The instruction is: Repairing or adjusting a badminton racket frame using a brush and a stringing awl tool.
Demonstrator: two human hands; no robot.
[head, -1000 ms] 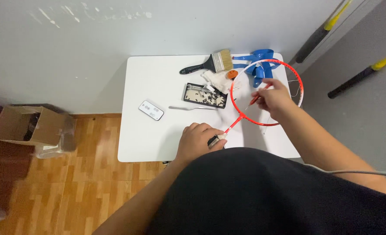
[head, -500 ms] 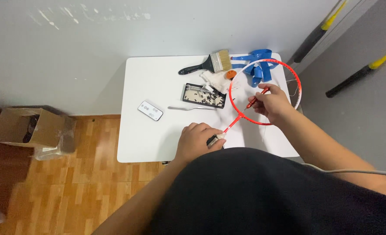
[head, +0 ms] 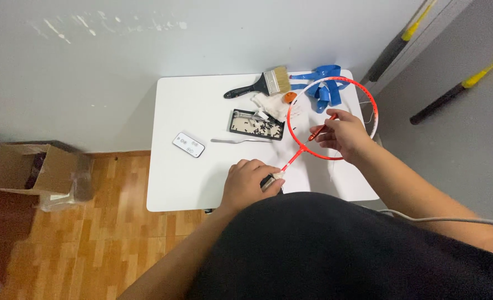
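Over the small white rectangular table (head: 202,172), the red-and-white round racket frame without strings (head: 332,118) is held level above the right half of the top; the left hand (head: 247,184) is closed around its dark grip at the near edge, which steadies the hoop and keeps it from turning; the right hand (head: 341,134) sits inside the hoop with its fingers pinched together on a thin red tool (head: 320,128), held like a pen and angled toward the frame, so the tip can reach the rim while the other hand braces. Behind the hoop lie a black-handled flat paintbrush with pale bristles (head: 257,85), a crumpled white cloth (head: 269,103), a loose blue ribbon strap (head: 324,83) and a small orange piece (head: 291,96), all within reach; a black shallow tray of small dark-and-white bits (head: 256,124) rests at centre, a slim metal tool (head: 241,141) just in front of it, and a small white remote (head: 188,144) to the left; on the wooden floor stands an open cardboard box (head: 30,169).
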